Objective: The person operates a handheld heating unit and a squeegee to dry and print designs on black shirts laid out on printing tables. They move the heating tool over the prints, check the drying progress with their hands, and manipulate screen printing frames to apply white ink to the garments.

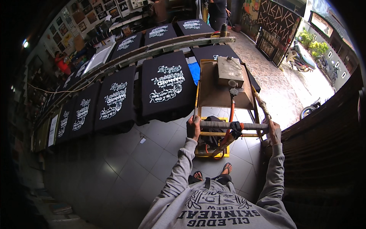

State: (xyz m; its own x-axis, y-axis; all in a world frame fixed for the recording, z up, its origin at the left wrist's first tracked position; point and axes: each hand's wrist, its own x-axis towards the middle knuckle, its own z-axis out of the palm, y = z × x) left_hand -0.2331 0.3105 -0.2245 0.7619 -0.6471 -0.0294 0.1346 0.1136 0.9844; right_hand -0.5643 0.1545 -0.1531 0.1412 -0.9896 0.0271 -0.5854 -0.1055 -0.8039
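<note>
In front of me stands a boxy brown metal heater (206,95) on a yellow frame, probably a print dryer. A grey wrapped handle bar (217,125) crosses its near side. My left hand (193,128) is closed round the bar's left end, and my right hand (274,133) grips the right end. On top of the heater sits a pale metal box (230,72), from which an orange hose (232,108) runs down past the bar. Black cloth (237,130) is tied round the bar. The heater's far part covers some of a black T-shirt (209,51).
Black T-shirts with white prints (163,80) lie on boards in two rows, left and ahead, with a long metal rail (171,46) between. Two people stand at the back; another in red (62,63) is far left. A dark corrugated panel (324,152) rises on my right. Motorbikes (303,57) are outside.
</note>
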